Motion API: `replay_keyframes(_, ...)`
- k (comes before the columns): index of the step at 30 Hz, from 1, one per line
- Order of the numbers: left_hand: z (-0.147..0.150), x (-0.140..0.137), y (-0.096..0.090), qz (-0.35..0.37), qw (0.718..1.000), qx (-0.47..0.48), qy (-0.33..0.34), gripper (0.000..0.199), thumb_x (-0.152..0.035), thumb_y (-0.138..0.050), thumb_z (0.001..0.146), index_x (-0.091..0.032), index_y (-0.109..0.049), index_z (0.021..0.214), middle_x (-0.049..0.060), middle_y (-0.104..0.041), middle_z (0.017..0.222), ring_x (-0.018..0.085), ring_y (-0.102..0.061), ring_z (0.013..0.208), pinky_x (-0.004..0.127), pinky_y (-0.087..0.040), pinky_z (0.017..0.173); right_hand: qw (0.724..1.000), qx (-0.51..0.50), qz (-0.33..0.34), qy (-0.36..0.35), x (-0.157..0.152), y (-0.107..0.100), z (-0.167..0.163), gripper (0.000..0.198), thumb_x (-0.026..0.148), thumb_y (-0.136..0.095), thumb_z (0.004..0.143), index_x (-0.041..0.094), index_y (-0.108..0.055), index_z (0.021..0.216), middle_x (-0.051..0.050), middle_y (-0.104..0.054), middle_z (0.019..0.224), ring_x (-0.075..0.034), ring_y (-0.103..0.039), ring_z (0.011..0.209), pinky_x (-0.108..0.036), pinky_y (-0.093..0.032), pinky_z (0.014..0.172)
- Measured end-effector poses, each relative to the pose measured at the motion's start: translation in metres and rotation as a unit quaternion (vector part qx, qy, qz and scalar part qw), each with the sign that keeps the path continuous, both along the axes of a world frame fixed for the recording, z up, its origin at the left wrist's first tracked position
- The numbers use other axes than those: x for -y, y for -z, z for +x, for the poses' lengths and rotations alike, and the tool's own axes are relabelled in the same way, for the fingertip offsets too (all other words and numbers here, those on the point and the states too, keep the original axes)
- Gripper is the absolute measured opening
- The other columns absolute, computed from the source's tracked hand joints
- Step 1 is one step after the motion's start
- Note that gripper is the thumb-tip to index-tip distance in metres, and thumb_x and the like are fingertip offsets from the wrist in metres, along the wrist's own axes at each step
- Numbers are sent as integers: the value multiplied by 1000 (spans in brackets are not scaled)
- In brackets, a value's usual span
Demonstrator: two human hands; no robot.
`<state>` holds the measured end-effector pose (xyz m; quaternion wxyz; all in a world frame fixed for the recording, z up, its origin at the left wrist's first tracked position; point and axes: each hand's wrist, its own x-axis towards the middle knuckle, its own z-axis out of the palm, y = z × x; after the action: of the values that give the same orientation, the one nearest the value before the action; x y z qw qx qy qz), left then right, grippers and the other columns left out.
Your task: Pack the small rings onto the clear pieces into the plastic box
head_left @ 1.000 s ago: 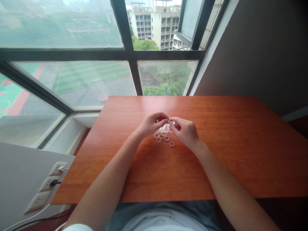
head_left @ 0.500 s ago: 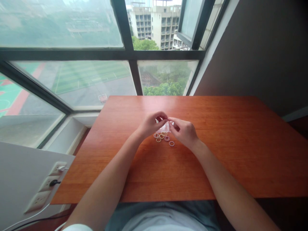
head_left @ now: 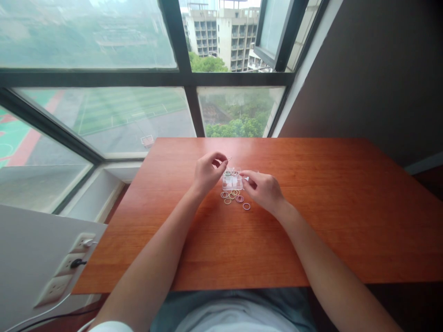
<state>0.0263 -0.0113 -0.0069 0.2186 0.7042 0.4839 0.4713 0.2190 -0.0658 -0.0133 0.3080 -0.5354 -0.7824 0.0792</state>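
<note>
Above the left back corner of a clear compartment box [head_left: 227, 185], my left hand [head_left: 208, 171] pinches a thin pale hair tie [head_left: 230, 158] between thumb and fingertips. My right hand [head_left: 263, 185] is at the box's right side, its thumb and index finger closed around something small and whitish that I cannot make out. Some hair ties lie in the back compartments of the box. On the table just in front of it are several more: a yellow one [head_left: 227, 201], a pinkish pair [head_left: 239, 198] and a pale lilac one [head_left: 246, 206].
The brown wooden table [head_left: 346, 207] extends widely on both sides, its near edge at my lap. Windows [head_left: 138, 110] stand behind it, and a grey wall is on the right. Sockets [head_left: 55, 289] with plugs and cables are low on the left.
My hands were together over the box and have come apart. The left has moved left and away from me with the hair tie, uncovering the box. My right hand has barely moved.
</note>
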Motion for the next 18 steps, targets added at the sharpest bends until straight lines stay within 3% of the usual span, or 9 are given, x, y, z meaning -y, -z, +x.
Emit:
replay_keyframes(6, 9, 2, 10, 12, 998, -47, 33, 6, -17, -62, 80, -17, -67, 84, 1, -69, 84, 9, -60, 62, 19, -45, 55, 1000, 7, -7, -5, -1, 1, 0, 27, 27, -55, 88, 26, -71, 109, 0, -75, 84, -16, -66, 68, -27, -43, 67)
replay_keyframes(13, 3, 1, 7, 16, 999, -40, 15, 10, -17, -61, 80, -18, -68, 87, 2, -70, 88, 9, -61, 62, 20, -47, 56, 999, 29, -33, -9, 1, -1, -1, 23, 28, -54, 89, 26, -72, 104, 0, -75, 81, -16, -65, 68, -26, -41, 66)
replay_keyframes(18, 0, 1, 3, 13, 999, -36, 5, 10, -17, -61, 79, -18, -68, 87, 1, -70, 86, 9, -61, 62, 20, -48, 56, 990, 91, -65, -90, 11, -2, -15, 22, 30, -50, 92, 26, -71, 100, -2, -75, 89, -18, -66, 80, -27, -40, 66)
